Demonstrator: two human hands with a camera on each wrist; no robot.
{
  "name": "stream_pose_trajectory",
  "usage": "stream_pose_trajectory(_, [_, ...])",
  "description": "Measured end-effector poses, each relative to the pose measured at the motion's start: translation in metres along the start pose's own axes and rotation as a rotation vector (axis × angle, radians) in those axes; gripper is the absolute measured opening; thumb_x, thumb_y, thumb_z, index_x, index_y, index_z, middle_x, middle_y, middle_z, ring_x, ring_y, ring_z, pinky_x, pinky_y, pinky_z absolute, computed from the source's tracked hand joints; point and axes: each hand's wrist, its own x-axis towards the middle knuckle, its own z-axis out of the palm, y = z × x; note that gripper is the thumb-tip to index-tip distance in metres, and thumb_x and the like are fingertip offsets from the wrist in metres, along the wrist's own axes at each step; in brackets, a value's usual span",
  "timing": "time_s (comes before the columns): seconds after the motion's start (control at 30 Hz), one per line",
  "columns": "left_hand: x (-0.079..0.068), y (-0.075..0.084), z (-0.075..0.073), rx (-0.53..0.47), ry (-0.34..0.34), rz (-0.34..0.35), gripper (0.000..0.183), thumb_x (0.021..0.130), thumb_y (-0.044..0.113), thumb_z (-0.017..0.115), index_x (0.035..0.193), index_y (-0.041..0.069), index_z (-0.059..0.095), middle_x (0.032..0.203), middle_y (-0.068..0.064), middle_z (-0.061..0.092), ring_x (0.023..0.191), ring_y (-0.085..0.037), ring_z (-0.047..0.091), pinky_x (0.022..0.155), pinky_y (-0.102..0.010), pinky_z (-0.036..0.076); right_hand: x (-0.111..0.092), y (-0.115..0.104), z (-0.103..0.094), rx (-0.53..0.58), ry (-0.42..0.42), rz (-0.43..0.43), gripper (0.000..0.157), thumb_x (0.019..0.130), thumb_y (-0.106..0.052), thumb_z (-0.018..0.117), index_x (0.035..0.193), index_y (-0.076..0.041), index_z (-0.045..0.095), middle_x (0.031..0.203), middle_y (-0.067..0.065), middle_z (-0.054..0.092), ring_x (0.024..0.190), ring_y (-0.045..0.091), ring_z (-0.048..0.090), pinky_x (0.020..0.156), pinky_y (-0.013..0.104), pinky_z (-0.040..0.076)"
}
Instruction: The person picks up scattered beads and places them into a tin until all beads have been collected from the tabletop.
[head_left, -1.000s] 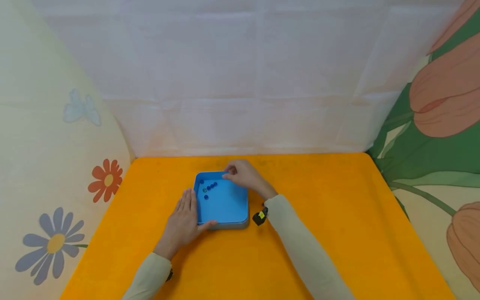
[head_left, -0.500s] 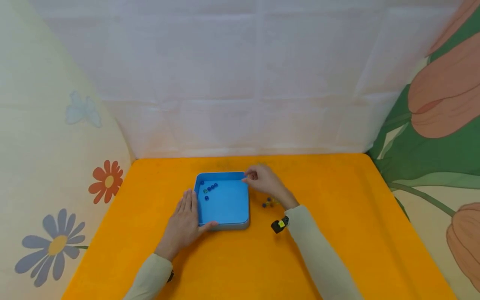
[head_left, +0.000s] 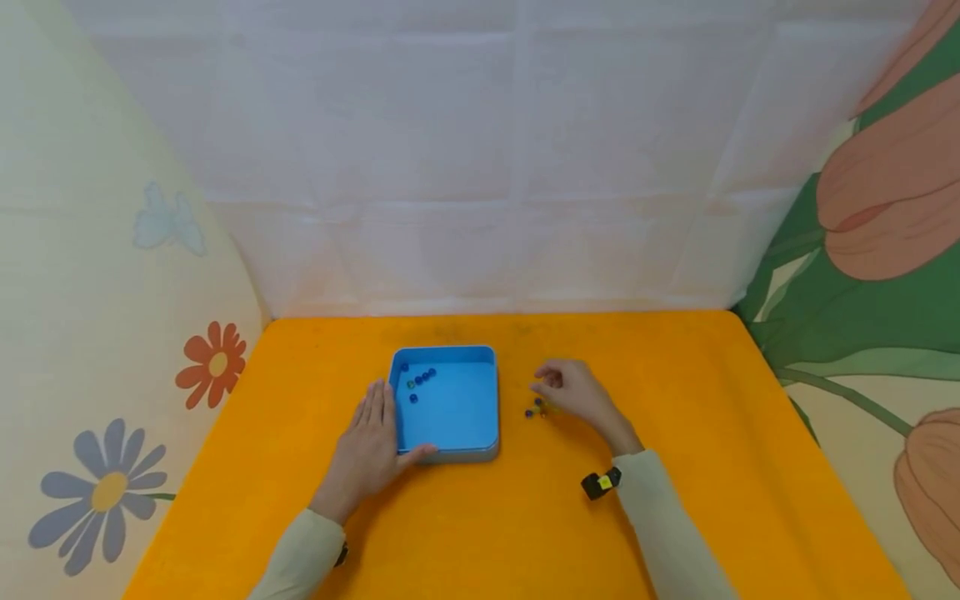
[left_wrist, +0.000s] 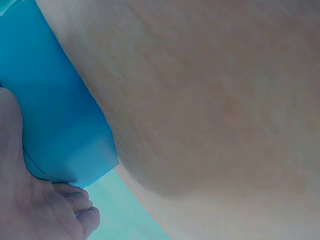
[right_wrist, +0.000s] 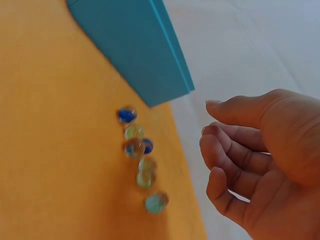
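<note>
My left hand [head_left: 365, 454] rests along the left side of a square blue box [head_left: 459, 425], its fingers straight on the wall and the thumb on the front rim. Inside the box, several dark blue glass marbles [head_left: 418, 380] and a greenish one lie toward the back left. My right hand [head_left: 579, 393] hovers to the right of the box with loosely bent fingers and nothing between them. Below its fingertips, a small cluster of marbles [right_wrist: 134, 148] lies on the orange tabletop, blue, yellowish and greenish in the right wrist view. The left wrist view shows mostly skin and the blue box wall [left_wrist: 60, 105].
An orange cloth [head_left: 465, 533] covers the table. A white sheet [head_left: 480, 167] hangs behind the back edge, with flower-printed cloths [head_left: 112, 333] at both sides. Dark wrist cameras [head_left: 602, 482] sit at the sleeve cuffs.
My right hand has moved from over the box's back rim to the right, out to the loose marbles, which its arm mostly covered before. The left hand and box stay in place.
</note>
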Motion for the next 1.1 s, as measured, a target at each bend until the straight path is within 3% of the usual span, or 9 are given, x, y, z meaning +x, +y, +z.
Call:
stream_pose_trajectory(0.47, [-0.001, -0.001, 0.003, -0.007, -0.001, 0.007, 0.126, 0.089, 0.083, 0.055, 0.163, -0.011, 0.016, 0.172, -0.033, 0.020, 0.160, -0.050, 0.023, 0.127, -0.061, 0.030, -0.030, 0.035, -0.005, 0.013, 0.021, 0.046, 0.024, 0.100, -0.019, 0.072, 0.116, -0.001, 0.075, 0.098, 0.008, 0.074, 0.084, 0.014, 0.065, 0.077, 0.032, 0.057])
stream_pose_trajectory(1.1, [0.001, -0.003, 0.006, -0.029, 0.004, 0.006, 0.126, 0.089, 0.081, 0.058, 0.163, -0.011, 0.016, 0.172, -0.033, 0.018, 0.161, -0.050, 0.021, 0.128, -0.060, 0.028, -0.039, 0.053, 0.000, 0.008, 0.043, 0.098, 0.022, 0.098, -0.019, 0.075, 0.115, -0.005, 0.075, 0.093, 0.004, 0.073, 0.079, 0.013, 0.062, 0.072, 0.029, 0.054])
